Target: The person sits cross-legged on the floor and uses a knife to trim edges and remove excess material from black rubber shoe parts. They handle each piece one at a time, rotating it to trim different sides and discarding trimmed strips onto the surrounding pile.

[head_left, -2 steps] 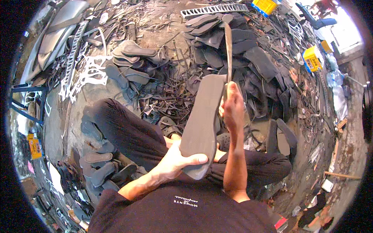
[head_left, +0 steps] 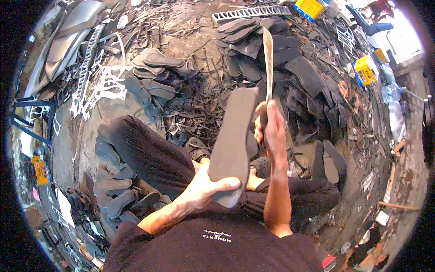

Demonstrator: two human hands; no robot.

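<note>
Parting from the sole (head_left: 232,136) gripped by the left hand (head_left: 204,185), the knife (head_left: 269,59) clasped in the right hand (head_left: 274,129) is held clear; cutting seems paused.

The shirt (head_left: 181,249) was black and short-sleeved, with small white lettering (head_left: 216,237) (inverted in the head view) across the chest. The trousers (head_left: 147,154) were dark and loose-fitting; the shoes (head_left: 259,163) were dark, with round perforations. Left hand (head_left: 205,185) and right hand (head_left: 274,124) were bare.
</note>
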